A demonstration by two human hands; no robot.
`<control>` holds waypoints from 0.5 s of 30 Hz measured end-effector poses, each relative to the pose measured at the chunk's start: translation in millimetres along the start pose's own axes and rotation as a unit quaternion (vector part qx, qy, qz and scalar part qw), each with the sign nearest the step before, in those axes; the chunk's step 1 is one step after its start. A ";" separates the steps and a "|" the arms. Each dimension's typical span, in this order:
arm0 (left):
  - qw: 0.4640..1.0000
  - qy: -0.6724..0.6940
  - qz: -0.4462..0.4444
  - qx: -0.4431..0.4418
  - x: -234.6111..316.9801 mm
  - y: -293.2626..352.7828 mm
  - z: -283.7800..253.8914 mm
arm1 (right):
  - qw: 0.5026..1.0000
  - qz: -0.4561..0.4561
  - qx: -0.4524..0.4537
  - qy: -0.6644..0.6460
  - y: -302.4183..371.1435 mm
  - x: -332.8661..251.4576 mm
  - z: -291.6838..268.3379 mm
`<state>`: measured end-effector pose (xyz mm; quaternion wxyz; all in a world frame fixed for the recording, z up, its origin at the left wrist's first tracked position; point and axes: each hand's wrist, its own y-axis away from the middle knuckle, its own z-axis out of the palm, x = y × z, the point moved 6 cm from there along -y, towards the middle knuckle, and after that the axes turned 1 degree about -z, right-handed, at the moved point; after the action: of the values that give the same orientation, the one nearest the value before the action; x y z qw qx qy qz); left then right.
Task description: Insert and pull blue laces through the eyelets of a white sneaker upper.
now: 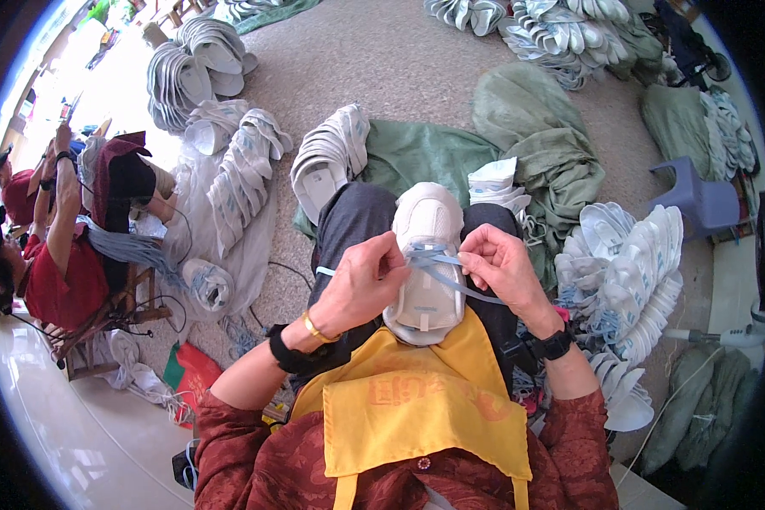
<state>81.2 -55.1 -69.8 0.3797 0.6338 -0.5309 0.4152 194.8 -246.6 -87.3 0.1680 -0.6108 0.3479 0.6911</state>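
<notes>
A white sneaker [427, 212] lies across my lap with its toe pointing away from me. Pale blue shoelace [450, 283] runs across its upper, and one loose length trails toward the right. On the shoe's left side, my left hand [364, 285] is pinched at the lacing, its fingertips on the lace. My right hand [508, 270] pinches the lace between thumb and forefinger at the shoe's right edge. Beneath the shoe's heel is a yellow apron [416, 408] over my lap.
Stacked white shoe uppers [330, 161] stand ahead, beside green cloth sacks [527, 110]. More uppers [633, 272] are piled at the right, near a blue-grey plastic stool [695, 195]. A person in a red shirt [64, 285] sits at the left near hanging blue laces [132, 248].
</notes>
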 end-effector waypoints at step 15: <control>0.975 0.089 -0.188 -0.077 -27.8 100.6 -136.1 | 0.999 -0.014 0.004 -0.038 -3.0 6.2 -4.0</control>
<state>-37.5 65.5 -41.6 0.5439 0.6520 -0.3966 0.3490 198.4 -248.5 -94.2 0.1931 -0.5878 0.3359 0.7102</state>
